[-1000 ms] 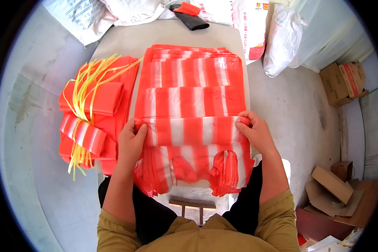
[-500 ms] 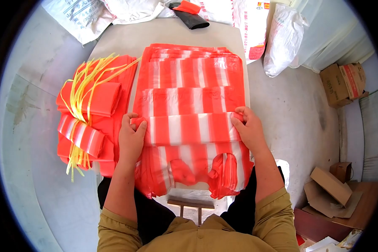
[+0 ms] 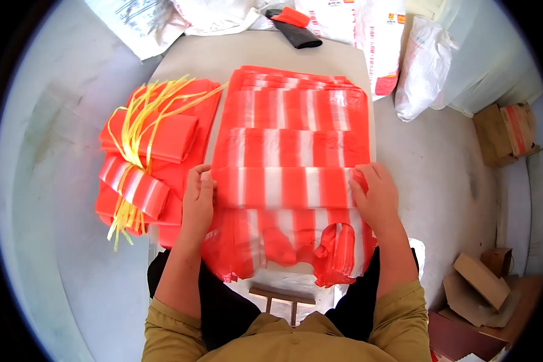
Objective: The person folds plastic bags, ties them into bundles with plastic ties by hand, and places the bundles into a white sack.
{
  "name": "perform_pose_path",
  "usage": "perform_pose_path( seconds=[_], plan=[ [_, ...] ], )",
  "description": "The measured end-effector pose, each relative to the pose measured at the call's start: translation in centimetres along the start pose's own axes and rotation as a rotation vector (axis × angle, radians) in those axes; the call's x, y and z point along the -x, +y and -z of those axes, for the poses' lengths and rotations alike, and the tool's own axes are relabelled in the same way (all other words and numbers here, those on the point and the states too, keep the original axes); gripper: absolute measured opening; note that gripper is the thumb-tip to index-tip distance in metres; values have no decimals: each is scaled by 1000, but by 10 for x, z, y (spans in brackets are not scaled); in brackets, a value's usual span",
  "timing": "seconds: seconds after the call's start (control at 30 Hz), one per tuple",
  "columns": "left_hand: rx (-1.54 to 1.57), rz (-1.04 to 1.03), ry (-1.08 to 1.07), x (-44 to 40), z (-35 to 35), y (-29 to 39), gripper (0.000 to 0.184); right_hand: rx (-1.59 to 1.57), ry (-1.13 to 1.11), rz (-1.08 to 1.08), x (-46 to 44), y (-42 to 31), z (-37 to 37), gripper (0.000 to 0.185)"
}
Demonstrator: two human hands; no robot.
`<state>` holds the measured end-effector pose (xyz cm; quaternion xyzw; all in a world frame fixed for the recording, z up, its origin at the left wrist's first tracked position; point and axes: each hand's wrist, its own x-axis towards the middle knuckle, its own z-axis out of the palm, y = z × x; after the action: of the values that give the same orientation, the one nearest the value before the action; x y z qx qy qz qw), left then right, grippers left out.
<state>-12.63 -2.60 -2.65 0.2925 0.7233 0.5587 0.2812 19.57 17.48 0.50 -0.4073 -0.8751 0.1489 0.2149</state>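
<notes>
A stack of red-and-white striped plastic bags [image 3: 295, 145] lies in front of me, its handle ends towards my lap. Across the stack runs a folded band of the top bag [image 3: 283, 187]. My left hand [image 3: 200, 196] is at the left end of this band, thumb and fingers close together; whether it grips the plastic is unclear. At the band's right end, my right hand [image 3: 373, 192] pinches the plastic between thumb and fingers. Left of the stack are folded red bags [image 3: 178, 136], a rolled striped bundle [image 3: 136, 186] and yellow ties [image 3: 140, 130] lying over them.
The beige table top [image 3: 217, 51] shows behind the stack. A black roll [image 3: 298, 35] with a red piece lies at its far edge, near white sacks [image 3: 383, 45]. Cardboard boxes [image 3: 505, 134] stand on the right, with an opened carton [image 3: 479, 289] lower right.
The view has shifted, so the table things appear farther right. My left hand's fingers have moved to the band's left edge and look straighter. The folded band remains across the stack.
</notes>
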Motion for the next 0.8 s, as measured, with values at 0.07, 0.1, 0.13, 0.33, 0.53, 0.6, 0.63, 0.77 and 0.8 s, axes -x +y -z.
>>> perform_pose_path(
  seconds=[0.07,0.1,0.13,0.33,0.53,0.6,0.63,0.77,0.8],
  plan=[
    [72,7,-45,4,10,-2,30,-44,-32,-88,7,-11,7,36],
    [58,-7,-66,6,14,-2,29,-60,-48,-137,11,-14,10,38],
    [47,-22,-90,8,16,-4,27,-47,-43,-151,16,-11,10,42],
    [-210,-6,-239,22,22,8,30,-367,-264,-425,22,9,28,61],
    [-166,-4,-278,24,17,2,23,-683,-285,-388,33,33,16,66],
    [-192,6,-274,25,16,4,23,-737,-370,-416,34,40,16,60],
    [-209,3,-268,26,15,6,25,-738,-397,-429,35,42,18,57],
    [-262,13,-224,27,10,9,27,-642,-442,-459,34,34,22,44],
    [-285,2,-220,27,8,12,28,-602,-432,-459,34,32,20,41]
  ],
)
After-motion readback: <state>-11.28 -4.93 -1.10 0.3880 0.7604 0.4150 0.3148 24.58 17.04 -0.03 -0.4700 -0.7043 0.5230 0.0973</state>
